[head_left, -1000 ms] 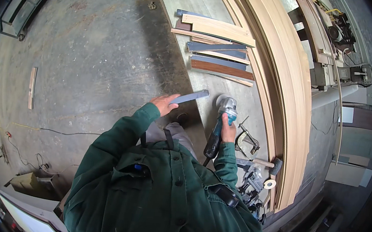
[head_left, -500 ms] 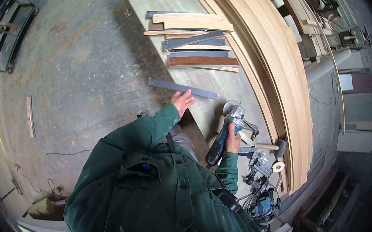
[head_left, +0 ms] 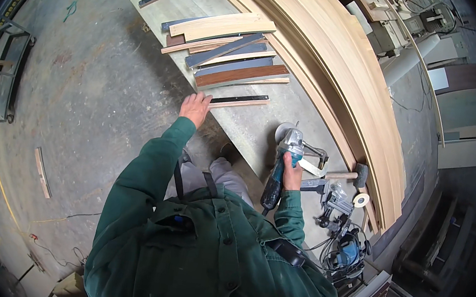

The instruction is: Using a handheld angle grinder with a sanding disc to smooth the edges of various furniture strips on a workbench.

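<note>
My left hand (head_left: 195,110) is at the near-left end of a thin wood strip (head_left: 240,100), its fingers closed over that end. The strip has a black upper edge and a light wood side, and lies on the workbench (head_left: 239,124) with its held end at the bench's left edge. My right hand (head_left: 291,173) is wrapped round the body of an angle grinder (head_left: 275,182). The grinder's dark handle end points toward me and its pale disc (head_left: 284,131) faces away, near the bench surface.
Several wood and grey-faced strips (head_left: 240,76) are heaped farther up the bench. Long curved boards (head_left: 344,73) run along its right side. A clamp (head_left: 314,165), a mallet (head_left: 361,175), a tape roll (head_left: 361,200) and a corded blue power tool (head_left: 349,253) crowd the right. A cart (head_left: 5,75) stands at left.
The strip has come down onto the bench, nearer the heap, and turned from its grey face to its black edge. My left hand has shifted from its middle to its left end.
</note>
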A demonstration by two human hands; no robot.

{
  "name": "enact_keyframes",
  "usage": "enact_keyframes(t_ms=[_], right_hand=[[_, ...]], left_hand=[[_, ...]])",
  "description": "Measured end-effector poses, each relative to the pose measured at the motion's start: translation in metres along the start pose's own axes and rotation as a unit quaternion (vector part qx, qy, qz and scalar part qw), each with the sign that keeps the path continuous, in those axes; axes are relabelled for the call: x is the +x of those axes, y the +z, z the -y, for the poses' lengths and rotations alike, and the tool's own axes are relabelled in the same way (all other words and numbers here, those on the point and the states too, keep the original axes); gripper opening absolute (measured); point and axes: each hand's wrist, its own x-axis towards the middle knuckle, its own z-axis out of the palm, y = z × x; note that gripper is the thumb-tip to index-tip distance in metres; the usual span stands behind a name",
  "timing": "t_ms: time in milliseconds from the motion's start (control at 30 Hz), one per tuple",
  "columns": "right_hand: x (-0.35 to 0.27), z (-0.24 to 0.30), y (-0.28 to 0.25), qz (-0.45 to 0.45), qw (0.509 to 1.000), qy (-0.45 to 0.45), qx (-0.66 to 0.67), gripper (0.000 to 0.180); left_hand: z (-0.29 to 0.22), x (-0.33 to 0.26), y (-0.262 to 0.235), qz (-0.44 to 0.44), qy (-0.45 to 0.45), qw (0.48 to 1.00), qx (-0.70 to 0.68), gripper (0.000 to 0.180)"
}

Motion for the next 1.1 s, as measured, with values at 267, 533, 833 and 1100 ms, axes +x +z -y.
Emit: enact_keyframes(t_ms=[267,533,833,1100], right_hand=[[0.0,0.008,0.003,0.003,0.997,0.058,-0.044,0.06],[0.004,0.008,0.023,0.059,0.993,0.024,-0.099,0.063],[0.016,0.033,0.076,0.143,0.973,-0.032,-0.176,0.06],[0.026,0.029,0.081,0.132,0.97,-0.039,-0.2,0.065]], left_hand=[[-0.015,-0.065,-0.019,0.1,-0.054,0.969,-0.219,0.035],[0.0,-0.1,-0.012,0.292,-0.237,0.735,-0.564,0.035],[0.003,-0.103,0.01,0.29,-0.294,0.716,-0.563,0.044],[0.008,-0.103,0.015,0.29,-0.271,0.719,-0.571,0.049]])
